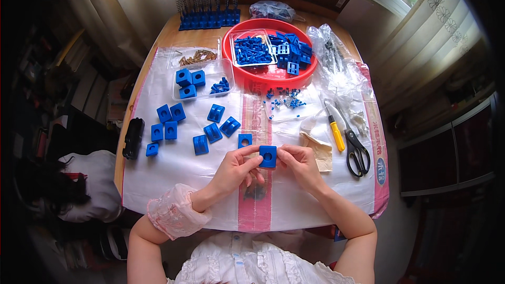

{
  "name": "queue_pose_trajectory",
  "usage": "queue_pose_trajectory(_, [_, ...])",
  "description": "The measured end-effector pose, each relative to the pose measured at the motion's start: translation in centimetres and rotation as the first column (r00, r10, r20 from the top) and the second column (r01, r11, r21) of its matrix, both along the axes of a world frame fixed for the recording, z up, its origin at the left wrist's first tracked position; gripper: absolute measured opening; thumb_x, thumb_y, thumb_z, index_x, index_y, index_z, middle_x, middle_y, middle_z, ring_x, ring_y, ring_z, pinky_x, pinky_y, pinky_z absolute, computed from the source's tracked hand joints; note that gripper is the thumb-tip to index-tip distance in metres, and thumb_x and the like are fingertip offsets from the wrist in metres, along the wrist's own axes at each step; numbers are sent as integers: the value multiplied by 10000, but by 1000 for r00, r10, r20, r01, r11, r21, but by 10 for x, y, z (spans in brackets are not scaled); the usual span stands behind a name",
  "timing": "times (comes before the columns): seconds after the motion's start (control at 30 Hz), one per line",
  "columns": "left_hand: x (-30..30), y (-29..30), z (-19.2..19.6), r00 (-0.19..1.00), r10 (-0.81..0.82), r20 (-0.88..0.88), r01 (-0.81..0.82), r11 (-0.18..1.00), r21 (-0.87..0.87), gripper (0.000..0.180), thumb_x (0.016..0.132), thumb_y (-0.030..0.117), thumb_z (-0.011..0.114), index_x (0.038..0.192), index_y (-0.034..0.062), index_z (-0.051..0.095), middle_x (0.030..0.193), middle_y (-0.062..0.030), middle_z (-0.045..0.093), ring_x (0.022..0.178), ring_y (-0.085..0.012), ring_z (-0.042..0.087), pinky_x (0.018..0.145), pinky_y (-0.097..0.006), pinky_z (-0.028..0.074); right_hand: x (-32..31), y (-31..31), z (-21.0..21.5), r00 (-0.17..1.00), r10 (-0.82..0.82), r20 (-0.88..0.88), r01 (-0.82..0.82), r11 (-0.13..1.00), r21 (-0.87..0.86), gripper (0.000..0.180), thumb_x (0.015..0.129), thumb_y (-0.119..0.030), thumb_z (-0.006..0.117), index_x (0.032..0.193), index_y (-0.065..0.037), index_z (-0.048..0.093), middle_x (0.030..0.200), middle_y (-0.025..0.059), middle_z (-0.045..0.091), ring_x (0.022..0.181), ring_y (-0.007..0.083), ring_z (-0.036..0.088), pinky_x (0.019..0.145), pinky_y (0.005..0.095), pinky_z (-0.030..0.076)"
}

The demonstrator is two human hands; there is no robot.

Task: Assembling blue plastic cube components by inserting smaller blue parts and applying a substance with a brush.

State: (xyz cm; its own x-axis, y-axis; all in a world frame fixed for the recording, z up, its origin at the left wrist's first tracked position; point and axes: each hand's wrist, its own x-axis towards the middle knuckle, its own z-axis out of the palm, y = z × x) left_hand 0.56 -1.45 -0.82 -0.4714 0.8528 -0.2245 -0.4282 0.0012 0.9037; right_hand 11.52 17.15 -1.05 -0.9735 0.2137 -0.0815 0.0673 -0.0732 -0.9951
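A small blue plastic block [270,164] with a round hole is held up in front of me, between both hands. My left hand [235,168] pinches its left edge, thumb in front. At its right edge, the fingertips of my right hand [300,162] are closed together; what lies between them is hidden. Just beyond the left fingers, another holed blue block [245,140] lies on the sheet. Farther left are several grooved blue pieces [213,132] and, beyond those, more blue blocks with holes [171,130].
A red tray [227,52] with blue parts stands at the back; a clear box [210,96] sits left of it. Brass screws [197,58] and small loose fittings [288,100] lie nearby. To the right are a yellow-handled screwdriver [336,134], black scissors [357,152] and plastic bags [336,63].
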Motion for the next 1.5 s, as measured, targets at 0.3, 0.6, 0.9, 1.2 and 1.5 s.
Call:
queue_pose_trajectory(0.3, [-1,1,0,1000,-3,8,3,1000,5,429,971,190,590,1342,-9,503,949,-100,716,648,-114,690,448,-164,445,0,-3,8,1000,9,20,-9,1000,-23,218,950,-105,599,1084,52,669,907,54,697,831,85,635,753,226,507])
queue_pose_trajectory(0.6, [0,0,1,1000,-1,-17,1,1000,-22,456,929,145,647,1337,-7,511,978,-108,722,658,-117,685,470,-173,458,-1,-4,9,1000,13,24,-13,1000,-8,219,949,-104,599,1086,53,668,907,53,697,823,86,638,741,228,511])
queue_pose_trajectory(0.9, [4,1,7,995,-34,-93,30,999,-38,427,940,122,624,1347,45,525,950,-87,726,657,-80,664,467,-166,437,0,-4,8,1000,-3,29,3,1000,-5,187,934,-122,626,1006,45,674,881,40,689,807,63,613,717,222,494])
queue_pose_trajectory(1.2, [5,0,6,988,-54,-146,49,998,-37,453,917,71,634,1355,63,517,981,-82,723,709,-74,661,501,-171,448,0,-4,4,1000,-19,13,18,1000,4,170,929,-130,634,933,36,668,829,23,671,767,52,593,673,211,466])
queue_pose_trajectory(1.5, [5,-1,8,988,-73,-132,68,997,-44,499,893,46,650,1368,66,498,992,-85,721,731,-76,664,517,-175,454,0,-5,6,1000,-15,27,15,1000,0,171,931,-127,628,919,40,659,811,33,671,758,58,601,668,214,469])
